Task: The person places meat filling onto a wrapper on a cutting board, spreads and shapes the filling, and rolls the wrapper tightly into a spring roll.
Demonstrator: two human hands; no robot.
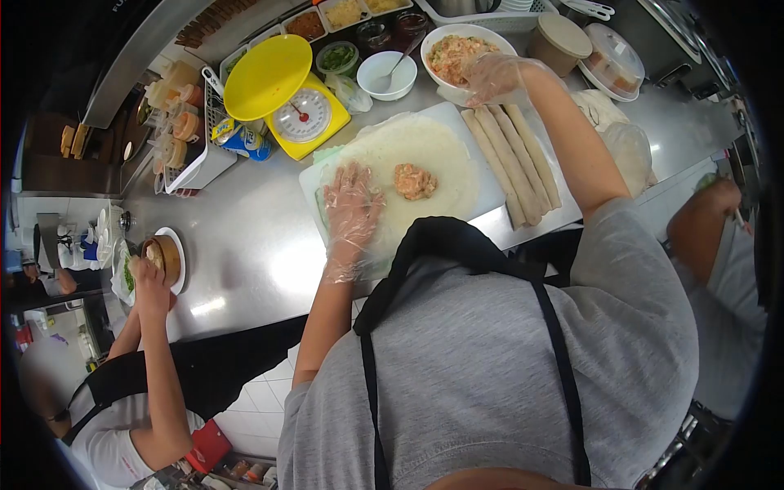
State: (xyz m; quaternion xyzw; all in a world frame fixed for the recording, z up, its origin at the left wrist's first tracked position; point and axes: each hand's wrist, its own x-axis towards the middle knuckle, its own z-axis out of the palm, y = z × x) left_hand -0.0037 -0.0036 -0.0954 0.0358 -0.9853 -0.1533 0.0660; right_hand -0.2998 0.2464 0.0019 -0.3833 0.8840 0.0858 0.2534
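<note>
Steel counter (233,237) under both my gloved hands, one on dough, one in the filling bowl (434,69)

At the counter's left end, another person's hands (150,282) are over a round steamer basket (171,260) on a white plate (181,282). Toward the far edge stands a white basket (204,170) of bottles, then a blue-and-yellow can (245,140) lying beside the yellow scale (331,140).

Right of these, near the middle of the counter, a thin, pale dough sheet (445,159) covers much of a white board (487,198). Palm down on the sheet's left part, with its fingers spread, my left hand (353,204) grips nothing. A lump of filling (415,181) sits just right of those fingers, apart from them. Beyond the board's far edge, a spoon (406,55) leans in a small white bowl (400,82).

My right hand (490,77) reaches into the filling bowl at the far side, fingers down at the pinkish mix (454,57); I cannot tell whether they close on any. Four long rolls (532,159) lie side by side on a pale tray (567,208) right of the board. Farther right are lidded tubs (560,42) by the far edge.
</note>
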